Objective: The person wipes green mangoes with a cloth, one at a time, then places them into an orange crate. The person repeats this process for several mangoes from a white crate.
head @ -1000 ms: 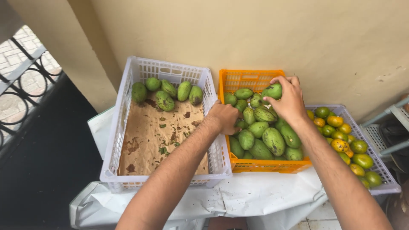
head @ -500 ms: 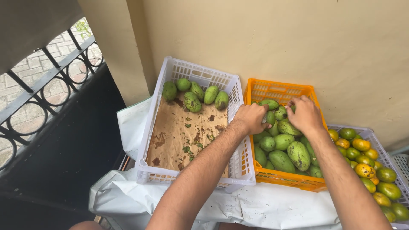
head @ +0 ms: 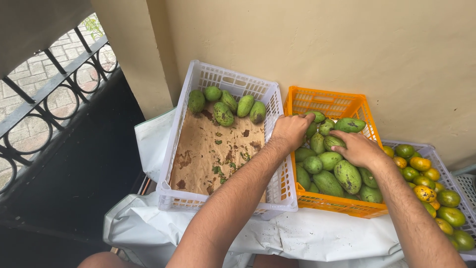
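Observation:
An orange crate point(head: 327, 101) holds several green mangoes point(head: 348, 176). Both my hands are inside it. My left hand point(head: 292, 130) is curled over the pile at the crate's left wall, beside the white crate point(head: 173, 164); whatever is under its fingers is hidden. My right hand point(head: 358, 147) lies on the middle of the pile with its fingers wrapped over one green mango point(head: 331, 142). The white crate is lined with stained brown paper point(head: 213, 154) and has several green mangoes point(head: 224, 113) at its far end.
A third pale crate point(head: 446, 166) on the right holds several yellow-green mangoes point(head: 425, 193). All three crates stand on a white sheet point(head: 317, 238) against a beige wall point(head: 322, 44). A black metal railing point(head: 54, 84) runs along the left.
My right hand came down from the far end of the orange crate onto the middle of the pile. My left hand stayed at the crate's left side. The view shifted left and closer.

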